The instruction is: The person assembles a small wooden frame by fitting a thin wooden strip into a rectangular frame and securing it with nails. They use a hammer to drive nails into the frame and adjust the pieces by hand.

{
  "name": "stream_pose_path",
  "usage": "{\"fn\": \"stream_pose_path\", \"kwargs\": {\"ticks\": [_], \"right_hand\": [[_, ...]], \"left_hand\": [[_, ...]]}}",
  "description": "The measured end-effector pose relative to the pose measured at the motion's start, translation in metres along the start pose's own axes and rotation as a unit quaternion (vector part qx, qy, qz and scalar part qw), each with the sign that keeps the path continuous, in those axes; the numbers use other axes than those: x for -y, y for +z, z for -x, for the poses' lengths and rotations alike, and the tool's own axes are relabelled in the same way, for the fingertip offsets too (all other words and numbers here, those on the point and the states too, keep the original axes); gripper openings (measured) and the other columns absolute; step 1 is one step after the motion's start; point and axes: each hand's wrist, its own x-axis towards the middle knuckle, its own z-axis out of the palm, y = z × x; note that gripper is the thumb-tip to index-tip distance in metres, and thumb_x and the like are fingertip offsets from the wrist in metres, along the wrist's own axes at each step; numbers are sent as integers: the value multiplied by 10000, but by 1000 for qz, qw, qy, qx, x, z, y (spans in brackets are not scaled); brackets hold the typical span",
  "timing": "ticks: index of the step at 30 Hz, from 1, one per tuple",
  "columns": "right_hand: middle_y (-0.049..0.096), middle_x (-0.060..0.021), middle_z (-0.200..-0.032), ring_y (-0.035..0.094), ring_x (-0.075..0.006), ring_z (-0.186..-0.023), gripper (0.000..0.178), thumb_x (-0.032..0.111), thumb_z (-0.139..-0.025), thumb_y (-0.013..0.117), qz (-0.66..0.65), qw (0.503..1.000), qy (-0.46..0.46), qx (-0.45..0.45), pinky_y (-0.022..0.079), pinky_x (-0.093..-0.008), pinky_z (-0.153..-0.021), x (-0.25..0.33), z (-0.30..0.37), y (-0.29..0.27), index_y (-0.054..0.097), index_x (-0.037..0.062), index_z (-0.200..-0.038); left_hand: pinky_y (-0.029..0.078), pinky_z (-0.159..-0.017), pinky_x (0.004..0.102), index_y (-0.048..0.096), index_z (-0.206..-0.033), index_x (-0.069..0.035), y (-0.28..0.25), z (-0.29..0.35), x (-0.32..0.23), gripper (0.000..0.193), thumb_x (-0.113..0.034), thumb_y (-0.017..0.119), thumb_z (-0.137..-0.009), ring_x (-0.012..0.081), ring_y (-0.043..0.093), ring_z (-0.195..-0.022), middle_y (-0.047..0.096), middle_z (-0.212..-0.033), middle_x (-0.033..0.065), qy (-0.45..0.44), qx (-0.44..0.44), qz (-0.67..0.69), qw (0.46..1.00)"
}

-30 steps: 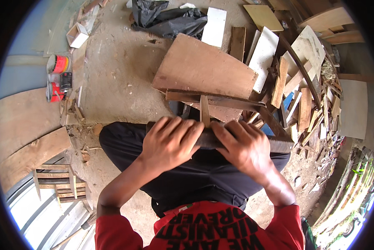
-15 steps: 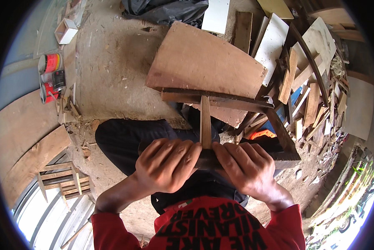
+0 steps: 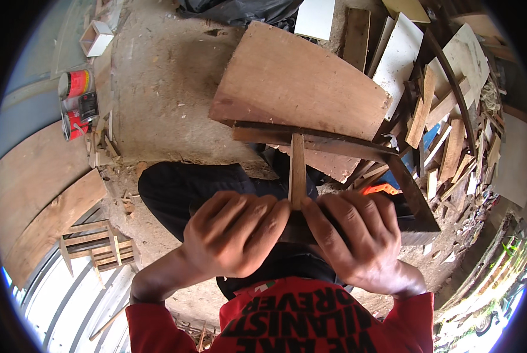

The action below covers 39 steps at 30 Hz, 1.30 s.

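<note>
I see a dark wooden frame [image 3: 357,147] held low in front of the person, over the lap: a long curved dark rail across the top, a dark side piece slanting down to the right, and a paler narrow slat [image 3: 297,167] standing upright from the rail down to the hands. Both hands are together on the frame's near rail, which is mostly hidden beneath them. The left hand [image 3: 234,235] has its fingers curled over the rail just left of the slat's lower end; the right hand [image 3: 357,235] is clamped on the rail just right of it, fingertips nearly touching those of the left. The slat's foot sits between the two sets of fingertips.

Under the frame I see dark trousers [image 3: 187,188], and at the lower edge a red shirt [image 3: 310,323] with dark lettering. Behind the frame a big brown board [image 3: 293,82] lies tilted on the dusty ground. To the right there is a heap of timber offcuts [image 3: 445,117] with white panels [image 3: 395,56] among them. At far left two red tins [image 3: 75,100] stand near each other, and at lower left a small slatted wooden piece [image 3: 93,244] lies on the ground.
</note>
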Motion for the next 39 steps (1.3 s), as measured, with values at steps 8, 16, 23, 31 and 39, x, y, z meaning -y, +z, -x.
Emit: {"fn": "stream_pose_path", "kwargs": {"ticks": [8, 16, 23, 31, 39], "right_hand": [[620, -108, -974, 616, -152, -732, 386, 183, -722, 641, -3, 998, -9, -68, 505, -273, -596, -10, -23, 14, 671, -48, -1029], [590, -75, -879, 574, -107, -613, 347, 145, -685, 671, 2, 998, -3, -64, 455, -230, -504, -20, -34, 14, 694, -22, -988], [572, -70, -855, 555, -102, -597, 335, 115, -666, 663, -3, 997, -16, -72, 440, -229, -478, -26, -38, 15, 695, -34, -965], [566, -94, -942, 621, -195, -690, 363, 117, -743, 666, -11, 999, -4, -40, 522, -326, -613, -28, -37, 9, 639, -38, -1071], [607, -148, -1091, 698, -342, -822, 487, 321, -844, 762, 23, 998, 39, -33, 564, -446, -714, -38, -48, 6, 570, 30, -1184]], "left_hand": [[550, -629, 294, 693, -1000, -3, -5, -31, 18, 233, -114, 676, -795, 166, 653, -715, 638, -821, 58, -4, 0, -22, 1000], [506, -586, 327, 693, -978, -7, -9, -44, 25, 260, -173, 677, -779, 191, 638, -684, 639, -835, 60, -9, 27, -8, 1000], [503, -568, 308, 713, -974, -23, -8, -46, 29, 256, -174, 683, -769, 165, 628, -649, 642, -833, 53, -15, 6, 15, 1000], [565, -744, 372, 686, -1026, -72, 4, -46, 26, 460, -193, 769, -591, 237, 683, -817, 672, -960, 61, -37, 1, -102, 994], [537, -894, 432, 601, -1102, -45, -2, -66, 39, 416, -204, 762, -753, 297, 663, -1039, 673, -1088, 116, -52, 17, -73, 996]]}}
